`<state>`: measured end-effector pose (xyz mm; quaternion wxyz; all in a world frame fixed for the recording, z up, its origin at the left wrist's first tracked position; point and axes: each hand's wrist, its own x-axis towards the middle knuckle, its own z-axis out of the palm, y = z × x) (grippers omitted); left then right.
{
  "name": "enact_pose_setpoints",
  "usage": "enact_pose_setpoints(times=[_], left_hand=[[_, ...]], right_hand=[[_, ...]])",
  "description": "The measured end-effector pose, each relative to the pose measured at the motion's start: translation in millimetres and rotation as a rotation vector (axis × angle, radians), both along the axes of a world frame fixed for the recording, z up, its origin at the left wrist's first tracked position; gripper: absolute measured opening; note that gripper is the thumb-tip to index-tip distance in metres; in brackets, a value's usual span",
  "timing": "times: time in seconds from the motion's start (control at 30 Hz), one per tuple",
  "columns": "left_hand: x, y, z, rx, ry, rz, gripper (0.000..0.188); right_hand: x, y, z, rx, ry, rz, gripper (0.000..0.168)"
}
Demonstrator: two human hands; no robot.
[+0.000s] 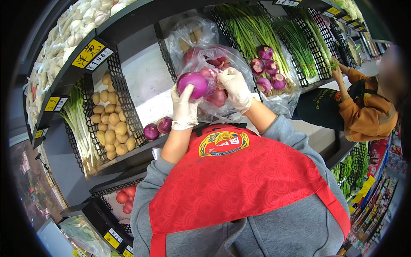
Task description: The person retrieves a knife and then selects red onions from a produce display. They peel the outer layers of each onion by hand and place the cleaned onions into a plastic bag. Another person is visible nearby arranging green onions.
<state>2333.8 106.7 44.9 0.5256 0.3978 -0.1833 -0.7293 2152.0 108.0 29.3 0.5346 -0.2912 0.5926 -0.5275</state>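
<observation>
Both of my hands wear whitish gloves. In my left hand (186, 107) I hold a smooth purple onion (192, 85), my thumb across its front. My right hand (234, 88) is closed, its fingertips pinching something reddish, perhaps loose onion skin, just right of that onion. Beneath both hands lies an open clear plastic bag (239, 57) of red onions (217, 97). Two purple onions (151, 131) rest at the shelf's front edge, left of my left hand. Several peeled purple onions (271, 66) sit on the scallions (253, 32), right of my right hand.
Black mesh dividers (123, 93) part the shelf. Potatoes (114, 119) and long scallions (80, 128) lie at left, another clear bag (192, 32) behind. Bagged garlic (77, 29) fills the upper shelf, tomatoes (126, 197) a lower one. A co-worker (362, 99) at right handles greens.
</observation>
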Motion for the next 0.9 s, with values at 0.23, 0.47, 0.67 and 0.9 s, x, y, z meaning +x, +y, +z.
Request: enact_pose_setpoints(times=[0.23,0.47,0.67,0.9], left_hand=[[3.2,0.2,-3.3,0.127,0.140,0.050,0.042],[2.8,-0.6,-17.0,0.141,0.147,0.033,0.044],[-1.8,1.9,-15.8,0.159,0.163,-0.048,0.051],[5.1,5.6,-17.8,0.168,0.175,-0.148,0.063]], right_hand=[[-2.6,7.8,1.0,0.097,-0.308,0.146,0.028],[27.9,22.9,29.5,-0.022,-0.181,0.293,0.081],[20.7,19.9,12.3,-0.181,0.003,0.391,0.066],[12.0,13.5,24.5,-0.231,0.560,0.393,0.047]])
